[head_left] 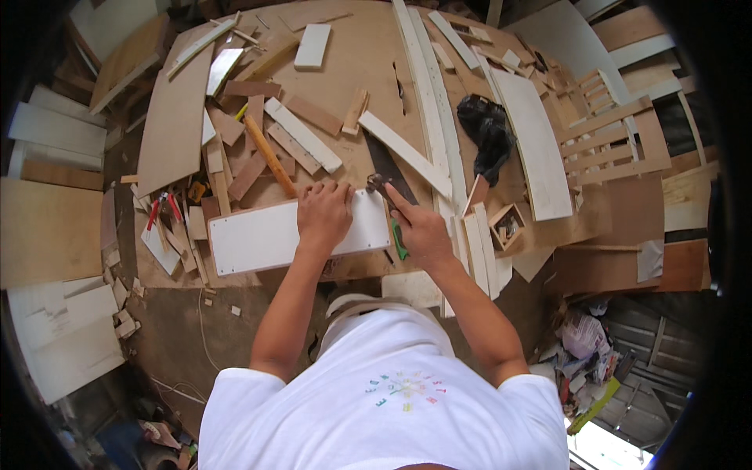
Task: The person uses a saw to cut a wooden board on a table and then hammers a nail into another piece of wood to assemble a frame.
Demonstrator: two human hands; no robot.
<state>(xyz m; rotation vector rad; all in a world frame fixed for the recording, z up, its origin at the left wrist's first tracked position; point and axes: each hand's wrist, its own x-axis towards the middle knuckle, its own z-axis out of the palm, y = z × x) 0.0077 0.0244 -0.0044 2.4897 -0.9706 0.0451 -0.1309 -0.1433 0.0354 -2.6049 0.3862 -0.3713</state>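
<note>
A long white board (258, 237) with small dark dots along its edges lies near the front edge of the workbench. My left hand (323, 213) is closed over its far edge, with the fingertips hidden. In my right hand (424, 235) is a hammer (375, 183), its metal head above the board's far right corner. My right index finger stretches along the hammer toward the head. Just left of that hand, a green handle (399, 240) shows beside the board's right end. Whether a nail stands under the hammer head, I cannot tell.
The workbench (352, 39) carries many wood offcuts (303, 135), an orange-brown stick (269, 156) and red-handled pliers (153, 213). Toward the right lie long white strips (429, 102), a black plastic bag (484, 133), a small wooden box (507, 225) and a white panel (533, 145).
</note>
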